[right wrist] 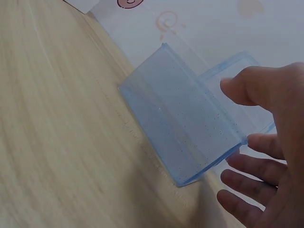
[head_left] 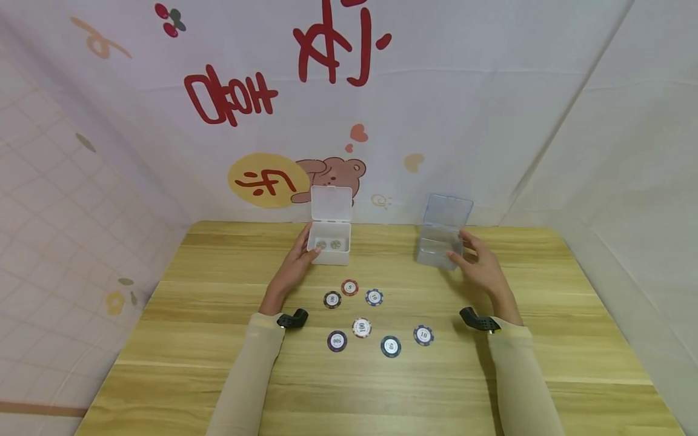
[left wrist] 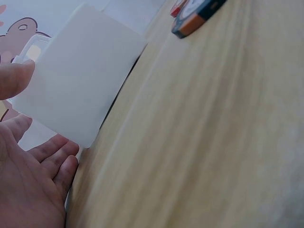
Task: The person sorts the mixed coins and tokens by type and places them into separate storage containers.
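My left hand (head_left: 294, 266) grips a small white plastic box (head_left: 331, 258) at its left side, thumb over the front rim and fingers along the side wall. Its hinged lid (head_left: 331, 203) stands up at the back. Two silvery round coin-like pieces (head_left: 335, 244) lie inside. To the right, my right hand (head_left: 482, 269) holds a clear bluish plastic box (head_left: 433, 257) by its right side, thumb at the rim and index fingertip by a corner. The other fingers spread loosely in the right wrist view. That box's lid (right wrist: 232, 71) is raised too.
Several poker chips lie flat on the wooden table (head_left: 245, 375) in front of the boxes, among them a red chip (head_left: 350, 287), a purple chip (head_left: 337, 341) and a green chip (head_left: 390, 346). A printed cloth (head_left: 463, 109) hangs close behind the boxes.
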The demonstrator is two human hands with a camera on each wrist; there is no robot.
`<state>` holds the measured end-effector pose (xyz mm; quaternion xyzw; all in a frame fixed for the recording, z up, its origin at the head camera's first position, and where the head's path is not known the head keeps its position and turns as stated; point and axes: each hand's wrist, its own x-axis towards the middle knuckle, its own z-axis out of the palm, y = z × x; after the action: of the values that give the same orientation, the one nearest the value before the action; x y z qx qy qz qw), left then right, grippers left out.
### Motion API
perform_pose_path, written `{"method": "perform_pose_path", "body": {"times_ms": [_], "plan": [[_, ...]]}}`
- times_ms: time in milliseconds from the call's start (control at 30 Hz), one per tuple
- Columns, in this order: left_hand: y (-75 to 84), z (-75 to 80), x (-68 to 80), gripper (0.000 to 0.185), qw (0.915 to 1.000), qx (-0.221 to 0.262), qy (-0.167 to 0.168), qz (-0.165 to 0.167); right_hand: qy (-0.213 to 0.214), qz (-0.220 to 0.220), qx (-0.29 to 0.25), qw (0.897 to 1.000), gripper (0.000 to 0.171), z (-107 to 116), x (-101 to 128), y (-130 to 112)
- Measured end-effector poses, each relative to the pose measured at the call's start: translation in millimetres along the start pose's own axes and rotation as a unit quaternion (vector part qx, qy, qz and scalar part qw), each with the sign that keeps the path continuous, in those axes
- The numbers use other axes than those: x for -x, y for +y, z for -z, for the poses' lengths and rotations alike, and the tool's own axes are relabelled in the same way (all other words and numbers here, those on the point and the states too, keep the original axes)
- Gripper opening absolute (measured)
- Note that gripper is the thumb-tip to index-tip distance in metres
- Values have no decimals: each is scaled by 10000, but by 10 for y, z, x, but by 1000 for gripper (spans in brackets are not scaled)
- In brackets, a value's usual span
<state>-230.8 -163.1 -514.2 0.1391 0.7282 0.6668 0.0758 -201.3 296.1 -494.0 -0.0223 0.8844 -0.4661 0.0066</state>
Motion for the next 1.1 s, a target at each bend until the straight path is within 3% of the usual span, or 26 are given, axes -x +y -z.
{"method": "perform_pose_path", "body": {"times_ms": [367,600,867,1100], "plan": [[7,5,24,69,9998,-148,64,66,-148,-148,-567,9982,81,18,24,1],[38,60,17,69,9996,-89,231,149,-17,153,-994,9949,81,-41,-34,144],[133,103,136,72,9941,-654,703,496,54,197,-1169,9929,79,-44,-54,160],[182,106,264,75,9874,-1254,760,603,-12,201,-1192,9927,80,-43,-49,155]]}}
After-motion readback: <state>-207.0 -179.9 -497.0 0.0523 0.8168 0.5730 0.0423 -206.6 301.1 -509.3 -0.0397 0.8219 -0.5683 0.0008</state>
